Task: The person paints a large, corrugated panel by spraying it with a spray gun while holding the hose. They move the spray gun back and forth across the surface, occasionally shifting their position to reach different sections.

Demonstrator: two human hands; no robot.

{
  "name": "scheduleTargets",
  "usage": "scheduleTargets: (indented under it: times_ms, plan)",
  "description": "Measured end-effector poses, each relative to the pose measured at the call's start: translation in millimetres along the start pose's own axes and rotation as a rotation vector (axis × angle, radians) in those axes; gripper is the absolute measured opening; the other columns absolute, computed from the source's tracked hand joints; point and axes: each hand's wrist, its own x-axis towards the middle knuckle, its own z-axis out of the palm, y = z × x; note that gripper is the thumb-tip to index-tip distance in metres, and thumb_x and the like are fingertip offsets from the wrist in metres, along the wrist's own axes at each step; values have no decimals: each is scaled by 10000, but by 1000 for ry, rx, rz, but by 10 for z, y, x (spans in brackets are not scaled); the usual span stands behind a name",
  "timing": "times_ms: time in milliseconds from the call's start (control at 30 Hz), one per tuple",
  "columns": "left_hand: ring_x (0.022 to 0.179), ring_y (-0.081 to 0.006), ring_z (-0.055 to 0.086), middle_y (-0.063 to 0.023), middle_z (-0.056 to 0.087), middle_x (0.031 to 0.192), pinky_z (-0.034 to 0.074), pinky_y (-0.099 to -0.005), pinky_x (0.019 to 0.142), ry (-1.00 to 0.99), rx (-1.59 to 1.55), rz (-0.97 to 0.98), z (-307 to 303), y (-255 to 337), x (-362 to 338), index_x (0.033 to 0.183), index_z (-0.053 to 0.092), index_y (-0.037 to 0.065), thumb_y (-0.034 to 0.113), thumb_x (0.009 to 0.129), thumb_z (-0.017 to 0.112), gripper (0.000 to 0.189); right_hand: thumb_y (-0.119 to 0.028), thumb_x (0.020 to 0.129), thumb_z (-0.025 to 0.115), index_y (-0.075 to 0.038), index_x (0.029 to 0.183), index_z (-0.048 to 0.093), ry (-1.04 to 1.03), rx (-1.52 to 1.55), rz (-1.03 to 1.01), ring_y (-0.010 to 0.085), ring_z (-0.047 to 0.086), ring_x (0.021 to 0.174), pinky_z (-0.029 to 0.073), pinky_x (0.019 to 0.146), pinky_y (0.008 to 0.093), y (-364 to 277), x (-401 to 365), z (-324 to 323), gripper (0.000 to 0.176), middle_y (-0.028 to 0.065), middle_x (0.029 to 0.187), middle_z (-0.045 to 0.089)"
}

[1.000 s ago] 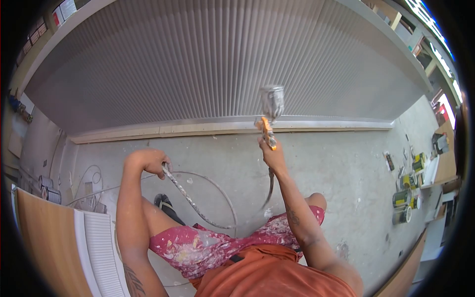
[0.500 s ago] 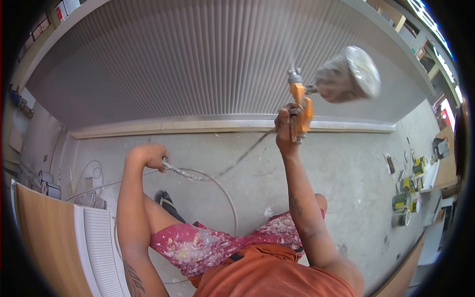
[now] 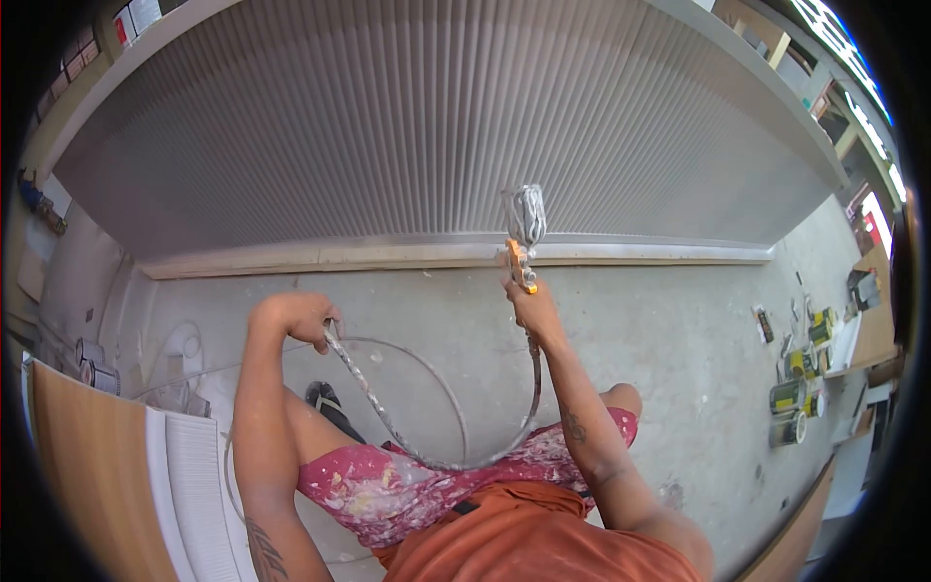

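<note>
Across a paint-spotted concrete floor (image 3: 621, 339), a long grey fluted panel (image 3: 417, 126) spreads before us, its near edge bordered by a pale strip. Nearer to us than the panel's left end lies a wood-faced board (image 3: 92, 451), with a white ribbed piece (image 3: 199, 475) beside it. We face the panel in an orange top (image 3: 524, 543) and paint-spattered crimson shorts (image 3: 364, 485), a dark sandal (image 3: 332, 405) visible on our left foot. A spattered air hose (image 3: 370, 396) sags between our hands, its low bend crossing the shorts, while a thinner pale line (image 3: 441, 380) arcs over the floor. Paint cans (image 3: 787, 396) stand nearer to us than the panel's right end; more cans (image 3: 97, 373) sit off its left end. Our right hand (image 3: 533, 306) is wrapped around the handle of an orange-and-metal spray gun (image 3: 520, 264), held at the panel's near edge, right of its middle, with a paint-streaked metal cup (image 3: 528, 213) toward the flutes. Our left hand (image 3: 312, 322), well apart from the gun, pinches the hose in curled fingers.
</note>
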Motion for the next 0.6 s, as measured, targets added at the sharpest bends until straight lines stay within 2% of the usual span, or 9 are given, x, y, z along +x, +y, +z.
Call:
scheduleTargets:
  times_ms: [33, 100, 133, 200, 233, 300, 400, 533, 600]
  plan:
    - [957, -340, 678, -137, 725, 970, 520, -448, 813, -4, -18, 5, 3, -2, -7, 1102, 737, 145, 162, 703, 835, 411, -218, 995, 610, 12, 1108, 626, 6, 3, -7, 156, 491, 731, 450, 713, 346, -17, -10, 10, 257, 83, 816, 585]
    - [947, -337, 676, -135, 722, 958, 519, -451, 806, -2, -34, 10, 14, -20, 13, 1098, 737, 141, 163, 704, 834, 406, -199, 992, 620, 22, 1049, 612, 146, 15, -251, 170, 495, 716, 446, 690, 344, -90, -54, 44, 229, 89, 794, 575]
    - [949, -331, 679, -137, 726, 958, 521, -450, 807, 7, -41, 2, 17, -49, 25, 1097, 737, 137, 164, 707, 832, 402, -199, 992, 620, 22, 1049, 612, 148, 18, -252, 170, 495, 716, 446, 690, 344, -180, -39, 50, 229, 89, 794, 575]
    - [952, -325, 682, -140, 730, 958, 523, -450, 809, 10, -42, -7, 22, -64, 23, 1096, 736, 133, 165, 709, 831, 399, -173, 996, 630, 28, 994, 577, 309, 217, -582, 174, 514, 705, 444, 659, 330, -404, 25, 20, 208, 90, 772, 565]
    - [954, -325, 685, -143, 735, 958, 526, -446, 816, 25, -39, -26, 15, -55, 20, 1089, 744, 130, 167, 709, 833, 392, -173, 996, 630, 28, 994, 577, 312, 220, -582, 174, 514, 705, 444, 659, 330, -564, 12, -29, 208, 90, 772, 565]
    - [956, -326, 687, -146, 740, 958, 529, -442, 824, 41, -38, -45, 16, -65, 32, 1082, 751, 128, 169, 708, 835, 386, -148, 994, 650, 21, 942, 554, 424, 294, -822, 156, 508, 678, 433, 622, 309, -838, 11, -132, 201, 65, 737, 537]
    - [959, -331, 692, -146, 750, 975, 536, -426, 849, 78, -33, -99, 40, -130, 56, 1066, 775, 136, 177, 710, 835, 363, -133, 993, 658, 15, 937, 562, 435, 442, -998, 137, 484, 652, 422, 607, 295, -907, 121, -155, 185, 40, 717, 508]
    - [885, -320, 686, -129, 751, 926, 528, -424, 804, 141, -3, -86, 72, -252, 59, 1064, 787, 172, 208, 751, 807, 316, -171, 1000, 654, -22, 1084, 536, 415, 321, -973, 28, 440, 605, 359, 509, 212, -613, 191, -60, 207, -43, 738, 483]
    - [883, -313, 688, -123, 755, 934, 530, -420, 803, 125, 20, -62, 81, -252, 65, 1081, 790, 194, 206, 745, 809, 337, -201, 1005, 650, -15, 1080, 565, 408, 286, -909, 36, 449, 571, 362, 493, 229, -410, 179, 45, 218, -33, 720, 501]
